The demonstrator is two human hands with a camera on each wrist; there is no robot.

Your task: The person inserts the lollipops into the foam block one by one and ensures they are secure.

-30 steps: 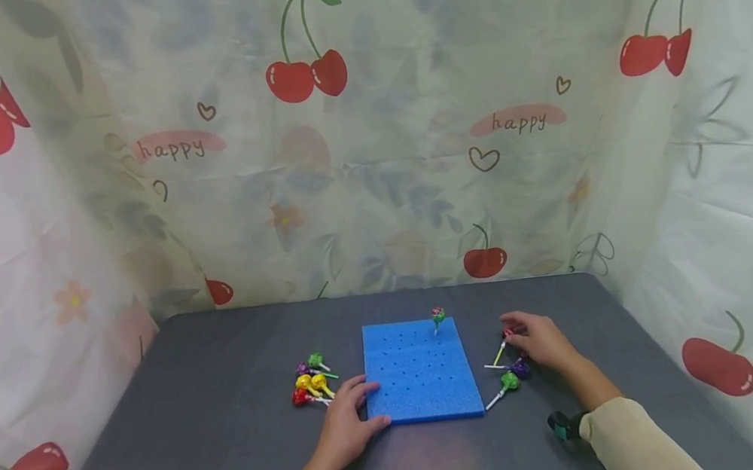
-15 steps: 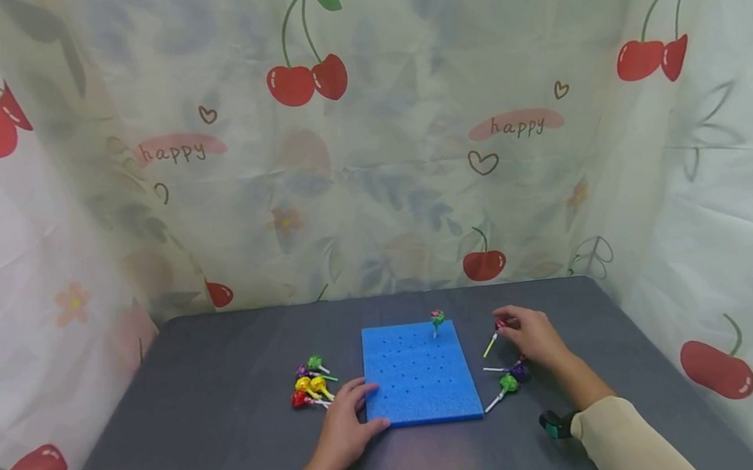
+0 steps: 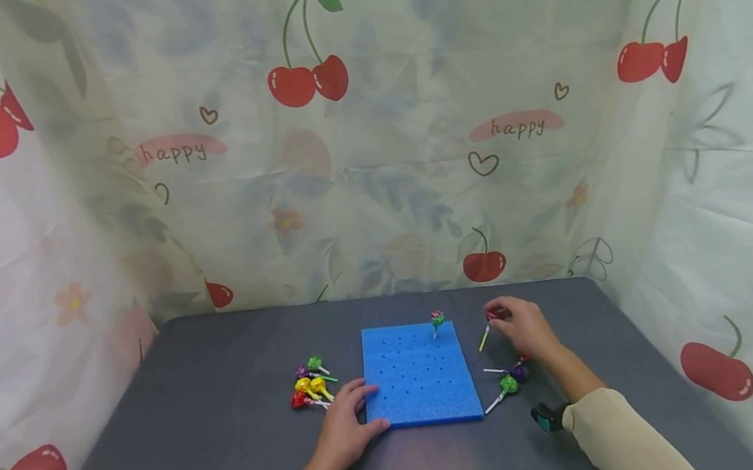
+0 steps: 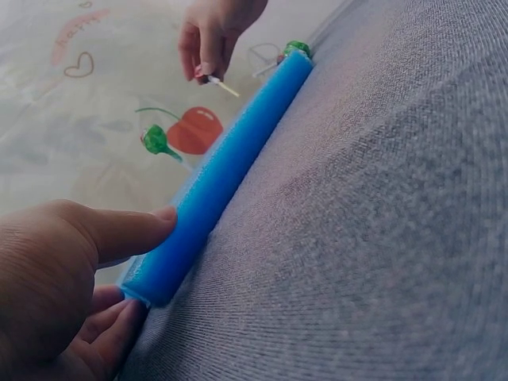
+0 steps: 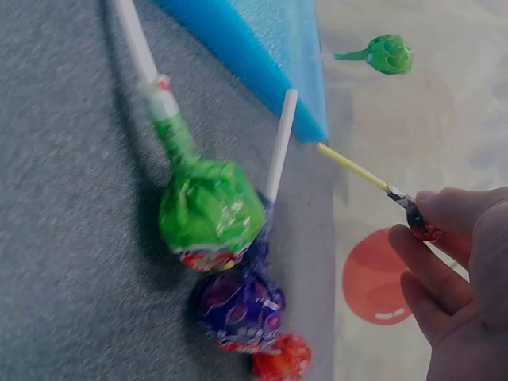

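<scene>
My right hand (image 3: 523, 324) pinches a dark-red wrapped lollipop (image 3: 492, 315) by its candy head, off to the right of a blue foam board (image 3: 426, 393). Its yellow stick (image 5: 355, 167) points down and toward the board in the right wrist view. Small holes in rows dot the board's top. One lollipop with a green and pink wrapper (image 3: 437, 319) stands upright near the far right corner. At the near left corner, my left hand (image 3: 343, 426) holds the board, thumb (image 4: 139, 232) on its front edge and the other fingers along the left side.
Right of the board lie a green lollipop (image 5: 210, 210), a purple one (image 5: 240, 309) and a red one (image 5: 282, 357). Several more, among them a yellow lollipop (image 3: 319, 385) and a red lollipop (image 3: 299, 399), lie left of it. A cherry-print curtain (image 3: 372, 190) surrounds the dark table (image 3: 218, 432).
The right hand has lifted the dark-red lollipop away from the others and moved it left and toward the far side. The left hand has stayed on the board's corner.
</scene>
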